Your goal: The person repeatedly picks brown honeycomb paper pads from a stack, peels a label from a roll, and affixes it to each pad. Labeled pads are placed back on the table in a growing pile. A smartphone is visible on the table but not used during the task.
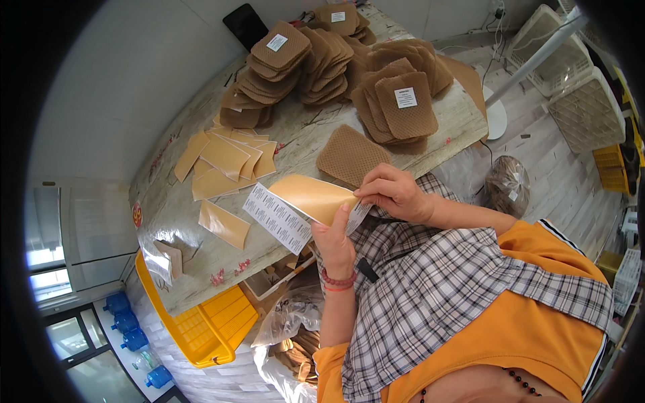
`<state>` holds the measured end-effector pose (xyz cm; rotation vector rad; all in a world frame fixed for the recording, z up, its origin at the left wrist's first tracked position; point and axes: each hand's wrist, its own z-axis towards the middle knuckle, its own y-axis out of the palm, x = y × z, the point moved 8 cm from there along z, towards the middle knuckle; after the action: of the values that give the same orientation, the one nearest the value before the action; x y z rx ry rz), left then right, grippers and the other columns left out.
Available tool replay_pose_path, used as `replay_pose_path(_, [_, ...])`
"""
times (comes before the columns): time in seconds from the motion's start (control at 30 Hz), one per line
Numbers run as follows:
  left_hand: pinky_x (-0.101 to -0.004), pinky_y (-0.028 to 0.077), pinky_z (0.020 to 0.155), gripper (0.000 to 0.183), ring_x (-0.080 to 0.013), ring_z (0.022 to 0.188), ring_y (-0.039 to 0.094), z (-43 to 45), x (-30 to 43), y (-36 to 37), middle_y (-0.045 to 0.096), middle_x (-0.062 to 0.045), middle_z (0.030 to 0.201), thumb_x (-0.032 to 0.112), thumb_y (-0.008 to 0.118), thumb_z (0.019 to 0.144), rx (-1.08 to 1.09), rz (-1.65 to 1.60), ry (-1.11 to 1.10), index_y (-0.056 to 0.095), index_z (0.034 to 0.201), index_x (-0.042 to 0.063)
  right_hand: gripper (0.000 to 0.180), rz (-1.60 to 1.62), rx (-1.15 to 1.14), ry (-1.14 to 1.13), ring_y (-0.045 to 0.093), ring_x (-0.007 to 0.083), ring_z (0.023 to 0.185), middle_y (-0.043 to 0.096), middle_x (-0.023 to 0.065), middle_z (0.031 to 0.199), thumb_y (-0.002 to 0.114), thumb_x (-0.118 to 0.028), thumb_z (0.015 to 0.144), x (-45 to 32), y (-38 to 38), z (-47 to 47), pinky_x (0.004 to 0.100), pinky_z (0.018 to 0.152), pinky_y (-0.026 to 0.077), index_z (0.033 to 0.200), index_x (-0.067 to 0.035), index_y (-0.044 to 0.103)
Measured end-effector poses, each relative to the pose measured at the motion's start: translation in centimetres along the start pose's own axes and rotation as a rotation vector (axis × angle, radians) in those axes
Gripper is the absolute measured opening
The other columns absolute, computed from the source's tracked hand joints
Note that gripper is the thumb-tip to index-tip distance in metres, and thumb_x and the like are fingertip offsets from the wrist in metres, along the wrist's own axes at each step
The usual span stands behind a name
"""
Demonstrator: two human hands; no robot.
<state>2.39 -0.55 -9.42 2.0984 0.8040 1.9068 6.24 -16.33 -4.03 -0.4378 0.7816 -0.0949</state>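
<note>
My left hand (335, 244), with a beaded bracelet at the wrist, grips a sheet of printed white labels (277, 218) between thumb and fingers. Curving over that sheet is tan backing paper (310, 195), its glossy side facing up. The fingertips of my right hand (395, 195) pinch the sheet's near right corner; whether a single label is between them cannot be made out. Just beyond both hands, a brown textured mesh pad (352, 153) lies flat on the table, with no label visible on its upper face.
Stacks of brown pads (405, 108), some bearing white labels, cover the table's far side. Tan backing sheets (227, 156) are strewn to the left. A black phone (245, 26) leans at the back. Below the table edge stand a yellow crate (221, 322) and a plastic bag (287, 322).
</note>
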Motion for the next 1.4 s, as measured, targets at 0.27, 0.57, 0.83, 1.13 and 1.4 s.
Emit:
replay_pose_path(0.27, [-0.0291, 0.05, 0.088, 0.024, -0.0154, 0.098, 0.065, -0.2, 0.4, 0.2, 0.069, -0.007, 0.109, 0.0, 0.066, 0.092, 0.011, 0.035, -0.002, 0.062, 0.115, 0.0, 0.02, -0.014, 0.012, 0.011, 0.066, 0.022, 0.076, 0.066, 0.0041, 0.088, 0.082, -0.008, 0.076, -0.4, -0.2, 0.0, 0.0315, 0.062, 0.053, 0.095, -0.009, 0.076])
replay_pose_path(0.57, [-0.0293, 0.05, 0.088, 0.024, -0.0154, 0.097, 0.065, -0.1, 0.2, 0.0, 0.068, -0.007, 0.109, -0.002, 0.065, 0.092, 0.005, 0.072, -0.007, 0.061, 0.115, 0.0, 0.018, -0.111, -0.009, -0.185, 0.065, 0.0227, 0.073, 0.066, 0.0033, 0.084, 0.082, -0.006, 0.072, -1.5, -0.9, 0.4, 0.0326, 0.06, 0.052, 0.087, -0.009, 0.072])
replay_pose_path(0.83, [-0.0294, 0.05, 0.089, 0.024, -0.0147, 0.098, 0.064, 0.0, 0.6, 0.2, 0.068, -0.006, 0.11, -0.003, 0.064, 0.093, 0.003, 0.047, 0.005, 0.06, 0.116, 0.0, 0.016, -0.06, 0.01, -0.137, 0.064, 0.0223, 0.074, 0.065, 0.0063, 0.089, 0.08, -0.001, 0.076, -1.2, -0.8, 0.2, 0.0317, 0.06, 0.051, 0.089, -0.005, 0.071])
replay_pose_path(1.13, [-0.0297, 0.051, 0.089, 0.022, -0.0154, 0.098, 0.065, -0.2, 0.6, 0.3, 0.068, -0.007, 0.11, -0.003, 0.064, 0.093, 0.043, 0.069, 0.009, 0.062, 0.114, -0.001, 0.022, -0.131, 0.039, -0.123, 0.065, 0.0217, 0.072, 0.066, 0.0045, 0.085, 0.081, -0.001, 0.071, -1.4, -0.9, 0.2, 0.0323, 0.06, 0.052, 0.091, -0.008, 0.072])
replay_pose_path(1.4, [-0.0301, 0.05, 0.09, 0.024, -0.016, 0.099, 0.065, -0.2, 0.3, 0.1, 0.068, -0.007, 0.11, -0.003, 0.064, 0.093, 0.027, 0.087, 0.004, 0.061, 0.116, -0.001, 0.02, -0.198, 0.018, -0.155, 0.065, 0.0239, 0.075, 0.064, 0.0042, 0.084, 0.08, -0.003, 0.07, -1.9, -0.7, 0.3, 0.0335, 0.062, 0.053, 0.085, -0.009, 0.069])
